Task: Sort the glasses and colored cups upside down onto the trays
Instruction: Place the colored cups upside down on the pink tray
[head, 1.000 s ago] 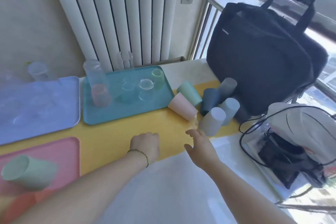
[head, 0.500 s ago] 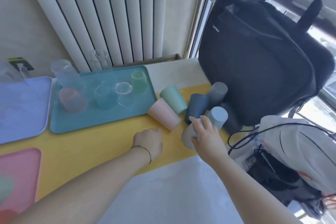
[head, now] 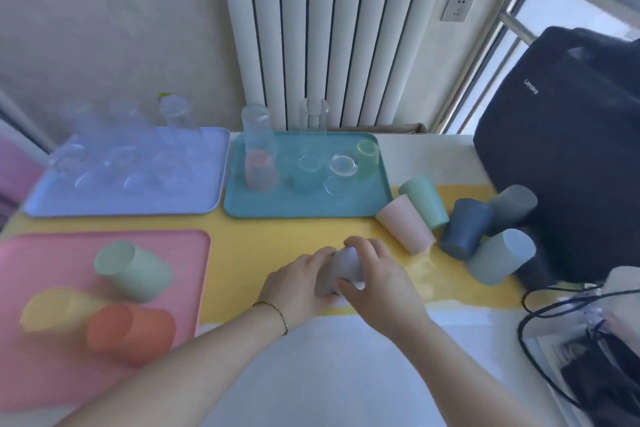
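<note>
A pale grey cup (head: 343, 270) is held between both my hands over the yellow mat (head: 277, 246). My right hand (head: 381, 282) grips it from above and right; my left hand (head: 299, 284) cups its left side. On the pink tray (head: 31, 357) stand a green cup (head: 133, 270), a yellow cup (head: 57, 310) and an orange cup (head: 130, 331). The teal tray (head: 298, 206) carries several glasses and tinted cups. The lilac tray (head: 121, 206) carries several clear glasses. Pink (head: 405, 224), green (head: 424, 201), navy (head: 465, 232) and grey (head: 502, 255) cups lie to the right.
A black laptop bag (head: 571, 149) stands at the right, touching the loose cups. Black cables and a white pouch (head: 588, 322) lie at the lower right. A white radiator (head: 329, 28) and a window rise behind the table. Two glasses stand behind the teal tray.
My right hand took the pale grey cup from the pile and carried it left. My left hand has closed on it too. The view has swung left, showing the pink tray.
</note>
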